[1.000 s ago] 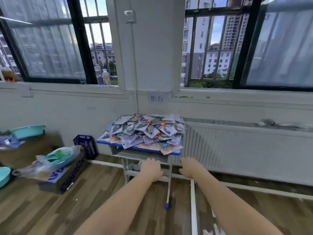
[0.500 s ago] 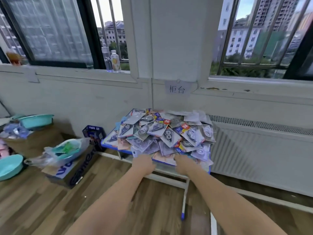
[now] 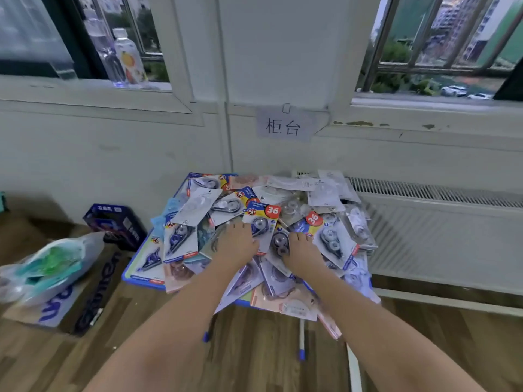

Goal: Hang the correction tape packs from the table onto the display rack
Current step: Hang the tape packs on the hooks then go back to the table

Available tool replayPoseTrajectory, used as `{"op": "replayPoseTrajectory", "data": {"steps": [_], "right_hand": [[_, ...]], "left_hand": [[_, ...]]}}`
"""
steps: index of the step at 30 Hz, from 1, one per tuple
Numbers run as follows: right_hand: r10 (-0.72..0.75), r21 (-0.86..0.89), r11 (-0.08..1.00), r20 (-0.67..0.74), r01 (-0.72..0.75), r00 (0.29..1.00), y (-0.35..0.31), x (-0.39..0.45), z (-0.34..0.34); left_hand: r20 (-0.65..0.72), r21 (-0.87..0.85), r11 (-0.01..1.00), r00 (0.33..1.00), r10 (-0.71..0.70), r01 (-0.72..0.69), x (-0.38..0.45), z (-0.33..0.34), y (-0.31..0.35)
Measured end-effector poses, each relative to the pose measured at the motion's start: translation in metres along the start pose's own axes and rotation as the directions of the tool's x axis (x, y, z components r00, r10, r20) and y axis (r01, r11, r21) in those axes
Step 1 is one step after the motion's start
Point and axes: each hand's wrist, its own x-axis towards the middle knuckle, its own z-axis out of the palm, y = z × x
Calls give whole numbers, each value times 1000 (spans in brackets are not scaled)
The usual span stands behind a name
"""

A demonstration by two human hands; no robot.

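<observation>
Fingers: both sets lie spread and fairly flat on the heap, palms down; no pack is visibly pinched or curled round, though the fingertips are partly lost among the blister fronts.

Left hand (image 3: 236, 244): rests on the middle of the pile, fingertips touching a blue-and-yellow carded pack with a red "36" roundel (image 3: 261, 222).

Right hand (image 3: 301, 251): rests just beside the left, thumb side against a pack showing a dark round dispenser (image 3: 280, 241).

Correction tape packs (image 3: 334, 241): a loose, overlapping heap, some face up, some showing their white backs, several overhanging the near edge.

Tabletop (image 3: 133, 271): small, blue-rimmed, set against the wall under a paper label (image 3: 284, 126); almost wholly covered.

Change: a second ago both hands hung short of the near edge, touching nothing; half a second ago they reached the front row; now they lie on the pile, and the view sits closer and lower.

Meaning for the task: judged as the start of a pick; nothing is lifted yet.

Display rack: not in view.

Surroundings: bottles (image 3: 128, 59) on the left sill, radiator (image 3: 441, 233) at right, cardboard box (image 3: 70, 304) at left.
</observation>
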Motion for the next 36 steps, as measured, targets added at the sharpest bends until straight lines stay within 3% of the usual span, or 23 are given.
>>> {"op": "replayPoseTrajectory", "data": {"steps": [9, 18, 28, 36], "right_hand": [[14, -60, 998, 1, -14, 1000, -6, 30, 7], [55, -12, 998, 39, -55, 998, -6, 35, 12], [89, 81, 993, 5, -90, 996, -11, 26, 6], [167, 212, 964, -4, -162, 986, -13, 13, -10]], "left_hand": [[48, -5, 999, 998, -33, 33, 47, 9, -3], [53, -34, 994, 994, -98, 100, 52, 14, 0], [74, -224, 963, 988, -135, 149, 51, 2, 5], [81, -467, 857, 975, -205, 219, 44, -15, 13]]}}
